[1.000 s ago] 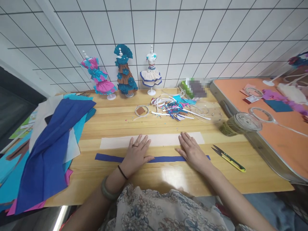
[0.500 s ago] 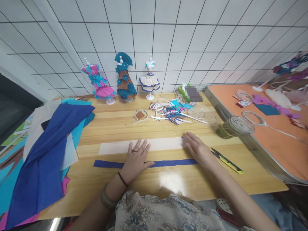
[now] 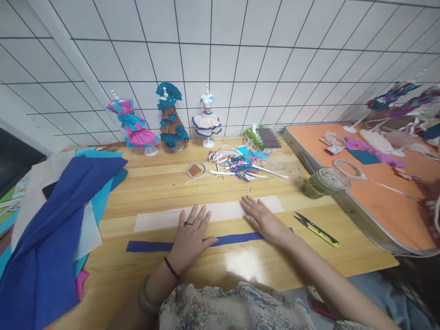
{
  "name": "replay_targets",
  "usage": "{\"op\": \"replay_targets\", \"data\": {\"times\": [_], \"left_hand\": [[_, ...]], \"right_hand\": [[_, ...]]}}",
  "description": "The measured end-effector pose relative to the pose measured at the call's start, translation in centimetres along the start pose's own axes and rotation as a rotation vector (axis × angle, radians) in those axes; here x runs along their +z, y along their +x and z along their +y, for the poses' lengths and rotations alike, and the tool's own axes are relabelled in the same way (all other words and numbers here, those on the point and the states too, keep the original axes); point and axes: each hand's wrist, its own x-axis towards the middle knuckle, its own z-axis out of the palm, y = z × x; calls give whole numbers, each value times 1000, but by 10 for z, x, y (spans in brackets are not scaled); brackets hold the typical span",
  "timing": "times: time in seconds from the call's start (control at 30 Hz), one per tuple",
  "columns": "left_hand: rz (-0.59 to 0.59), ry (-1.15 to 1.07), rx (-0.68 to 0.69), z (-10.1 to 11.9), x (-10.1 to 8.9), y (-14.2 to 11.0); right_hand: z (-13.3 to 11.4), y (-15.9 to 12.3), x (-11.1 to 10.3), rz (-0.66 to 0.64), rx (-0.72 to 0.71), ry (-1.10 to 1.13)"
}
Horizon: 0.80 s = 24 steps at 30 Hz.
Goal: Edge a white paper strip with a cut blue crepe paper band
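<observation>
A long white strip (image 3: 154, 220), of paper or thin cloth, lies flat across the wooden table. Closer to me runs a narrower dark blue strip (image 3: 237, 238), roughly alongside it. My left hand (image 3: 190, 231) rests flat with spread fingers, its fingertips on the white strip and its thumb over the blue one. Farther right, my right hand (image 3: 263, 219) also lies flat, fingers stretched out over the white strip; its wrist side covers part of the blue strip. Neither hand grips anything. Yellow-handled thread snips (image 3: 318, 230) lie to the right of my right forearm.
Blue, white and turquoise sheets (image 3: 58, 224) are heaped at the left. Several small dressed mannequins (image 3: 207, 120) stand along the tiled wall, behind scraps (image 3: 242, 162) and a ring of white tape (image 3: 196, 170). A lidded cup (image 3: 321, 182) stands beside the orange tray (image 3: 357, 201).
My right hand has slid left along the white strip, uncovering its right end and the blue strip's tip. My left hand stays on the strips. The view has shifted slightly.
</observation>
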Motion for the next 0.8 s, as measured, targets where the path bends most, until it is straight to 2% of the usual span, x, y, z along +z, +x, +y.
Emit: {"op": "replay_targets", "data": {"times": [0.1,0.13,0.2,0.27,0.33,0.5,0.63,0.8], "left_hand": [[11,10,3,0,0,0],[17,14,5,0,1,0],[29,23,9,-1,2,-1],[42,32,6,-1,3,-1],[50,41,10,-2,6,-1],[56,69,51,-6,12,1],[65,87,54,-8,16,1],[73,110,46,-11,21,1]], "right_hand": [[16,9,-2,176,311,-111],[21,11,-2,236,366,-128],[24,12,-2,269,305,-98],[19,12,-1,178,108,-21],[16,12,0,115,23,16],[41,14,-15,300,289,-16],[61,14,-26,304,318,18],[68,15,-28,320,325,31]]}}
